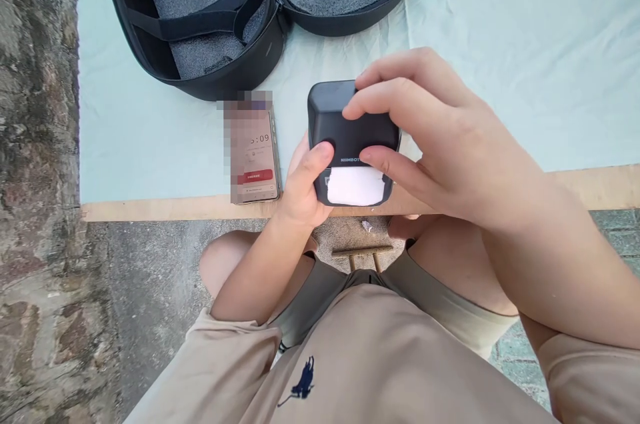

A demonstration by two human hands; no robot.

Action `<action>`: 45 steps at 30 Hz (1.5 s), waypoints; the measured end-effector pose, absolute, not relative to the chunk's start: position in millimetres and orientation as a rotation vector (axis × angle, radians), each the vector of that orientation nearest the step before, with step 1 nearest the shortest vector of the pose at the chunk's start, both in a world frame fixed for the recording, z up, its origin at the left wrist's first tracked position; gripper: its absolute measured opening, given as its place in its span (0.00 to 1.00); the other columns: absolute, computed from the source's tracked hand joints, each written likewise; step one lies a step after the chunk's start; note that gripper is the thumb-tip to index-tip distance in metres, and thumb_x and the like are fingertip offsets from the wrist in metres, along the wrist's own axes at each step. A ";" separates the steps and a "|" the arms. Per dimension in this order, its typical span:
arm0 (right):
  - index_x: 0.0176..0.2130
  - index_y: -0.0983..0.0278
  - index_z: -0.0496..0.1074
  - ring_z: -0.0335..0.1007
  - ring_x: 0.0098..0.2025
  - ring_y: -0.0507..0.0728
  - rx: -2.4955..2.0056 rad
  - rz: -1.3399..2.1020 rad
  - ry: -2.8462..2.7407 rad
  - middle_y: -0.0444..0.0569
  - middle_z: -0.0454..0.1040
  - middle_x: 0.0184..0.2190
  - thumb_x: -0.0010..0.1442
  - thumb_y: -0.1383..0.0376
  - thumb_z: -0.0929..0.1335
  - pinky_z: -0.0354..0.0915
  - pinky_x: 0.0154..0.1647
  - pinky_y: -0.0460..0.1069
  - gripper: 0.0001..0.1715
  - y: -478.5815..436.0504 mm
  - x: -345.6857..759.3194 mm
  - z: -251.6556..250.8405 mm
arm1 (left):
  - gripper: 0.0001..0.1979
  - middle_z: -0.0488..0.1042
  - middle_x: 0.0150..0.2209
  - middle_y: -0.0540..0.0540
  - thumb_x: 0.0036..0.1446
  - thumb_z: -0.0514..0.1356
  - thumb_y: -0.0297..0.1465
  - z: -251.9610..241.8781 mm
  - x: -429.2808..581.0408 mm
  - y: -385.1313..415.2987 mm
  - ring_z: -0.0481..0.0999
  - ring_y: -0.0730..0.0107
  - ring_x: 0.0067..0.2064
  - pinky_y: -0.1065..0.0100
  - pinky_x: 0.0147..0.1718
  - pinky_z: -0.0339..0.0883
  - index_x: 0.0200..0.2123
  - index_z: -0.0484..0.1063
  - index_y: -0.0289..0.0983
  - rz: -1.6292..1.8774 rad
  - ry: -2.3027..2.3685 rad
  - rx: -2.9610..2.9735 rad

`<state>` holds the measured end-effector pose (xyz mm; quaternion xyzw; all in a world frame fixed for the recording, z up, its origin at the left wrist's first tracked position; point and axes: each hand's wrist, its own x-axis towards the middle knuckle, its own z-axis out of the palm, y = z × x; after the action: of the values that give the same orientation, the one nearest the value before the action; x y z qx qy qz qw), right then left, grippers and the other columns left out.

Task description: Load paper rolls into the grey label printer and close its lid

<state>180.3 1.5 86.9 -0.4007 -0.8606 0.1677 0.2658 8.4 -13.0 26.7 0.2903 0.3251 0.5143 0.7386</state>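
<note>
A black label printer (345, 134) with NIIMBOT lettering is held just above the table's near edge. My left hand (304, 185) grips its left side, the thumb lying on the front face and the other fingers mostly hidden behind. On the upper right, my right hand (440, 127) rests its bent fingers and thumb against the printer, with the thumb beside the lettering. A white label-like piece (356, 187) covers the printer's lower front. To the left of the printer, a phone (257, 177) lies face up with its screen lit, partly blurred out.
An open black zip case (270, 54) with grey foam and black straps lies at the back of the pale cloth-covered table (505, 44). The table's bare wooden edge (150, 209) runs in front of my knees. A rough stone wall (37, 144) stands at the left.
</note>
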 end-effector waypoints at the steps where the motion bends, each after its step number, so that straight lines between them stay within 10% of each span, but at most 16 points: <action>1: 0.53 0.63 0.66 0.67 0.59 0.58 -1.083 0.457 -2.328 0.53 0.67 0.57 0.64 0.69 0.64 0.71 0.56 0.56 0.18 2.2 180.7 86.9 | 0.19 0.81 0.50 0.47 0.58 0.63 0.41 27.3 8.7 -13.0 0.73 0.52 0.64 0.59 0.59 0.73 0.50 0.74 0.41 1.128 0.688 0.630; 8: 0.46 0.59 0.70 0.72 0.59 0.54 -1.030 0.397 -2.207 0.47 0.76 0.51 0.66 0.67 0.62 0.63 0.71 0.55 0.11 11.1 179.7 81.5 | 0.28 0.79 0.52 0.49 0.69 0.43 0.49 26.0 13.0 -6.9 0.65 0.56 0.69 0.57 0.64 0.69 0.47 0.76 0.39 1.164 0.699 0.477; 29: 0.54 0.61 0.65 0.62 0.68 0.57 -0.954 0.484 -2.271 0.52 0.71 0.60 0.62 0.66 0.66 0.59 0.73 0.59 0.20 7.8 181.7 79.8 | 0.19 0.81 0.44 0.51 0.65 0.52 0.46 15.2 8.3 -0.7 0.72 0.60 0.64 0.63 0.60 0.71 0.38 0.77 0.40 1.175 0.888 0.520; 35: 0.51 0.58 0.69 0.69 0.60 0.60 -0.996 0.414 -2.232 0.50 0.71 0.58 0.60 0.62 0.69 0.71 0.57 0.57 0.19 9.6 184.2 83.6 | 0.22 0.80 0.48 0.50 0.66 0.48 0.46 18.6 10.5 -2.1 0.68 0.58 0.67 0.60 0.62 0.69 0.41 0.77 0.40 1.186 0.871 0.573; 42: 0.39 0.63 0.73 0.65 0.31 0.52 -1.188 0.212 -1.808 0.47 0.72 0.31 0.65 0.60 0.66 0.64 0.36 0.51 0.09 9.5 176.5 86.9 | 0.15 0.82 0.45 0.47 0.61 0.57 0.45 11.3 8.3 -9.2 0.70 0.55 0.66 0.58 0.59 0.73 0.41 0.76 0.41 1.106 0.729 0.576; 45: 0.33 0.61 0.69 0.70 0.33 0.53 -1.157 0.223 -1.684 0.48 0.72 0.31 0.64 0.63 0.65 0.59 0.31 0.51 0.07 10.6 174.0 85.3 | 0.15 0.82 0.45 0.48 0.61 0.57 0.45 10.4 7.4 -9.3 0.71 0.54 0.65 0.58 0.58 0.74 0.41 0.76 0.41 1.100 0.708 0.569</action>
<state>174.0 10.6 85.3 -0.4820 -0.7015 0.0930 0.5166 7.4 -9.3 10.4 0.2609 0.3248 0.5044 0.7563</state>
